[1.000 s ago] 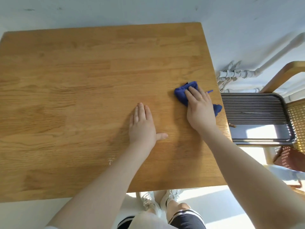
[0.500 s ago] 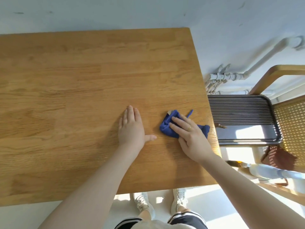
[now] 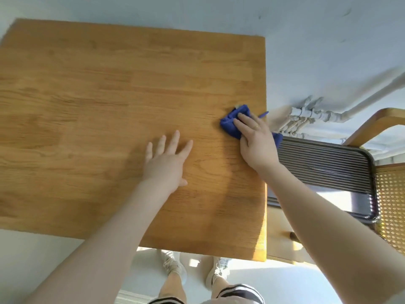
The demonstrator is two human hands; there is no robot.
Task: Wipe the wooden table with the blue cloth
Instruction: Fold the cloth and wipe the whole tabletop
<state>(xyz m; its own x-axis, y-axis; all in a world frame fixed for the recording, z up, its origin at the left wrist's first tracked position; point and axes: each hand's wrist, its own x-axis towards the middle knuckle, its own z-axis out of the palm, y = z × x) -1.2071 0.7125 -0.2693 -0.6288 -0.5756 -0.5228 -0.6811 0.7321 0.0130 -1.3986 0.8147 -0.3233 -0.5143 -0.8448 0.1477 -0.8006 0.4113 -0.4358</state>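
Blue cloth (image 3: 232,123) judged soft, light (bunches easily); right hand (image 3: 257,141) presses it flat-fingered near the wooden table (image 3: 109,95) edge; left hand (image 3: 166,161) lies splayed, empty.

One wooden table (image 3: 109,106), one blue cloth (image 3: 232,123), two hands, one ribbed tray (image 3: 324,167), two shoes.

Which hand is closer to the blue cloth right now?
Right. The right hand presses flat on top of the blue cloth near the table's right edge; the left hand lies spread on bare wood, apart from it.
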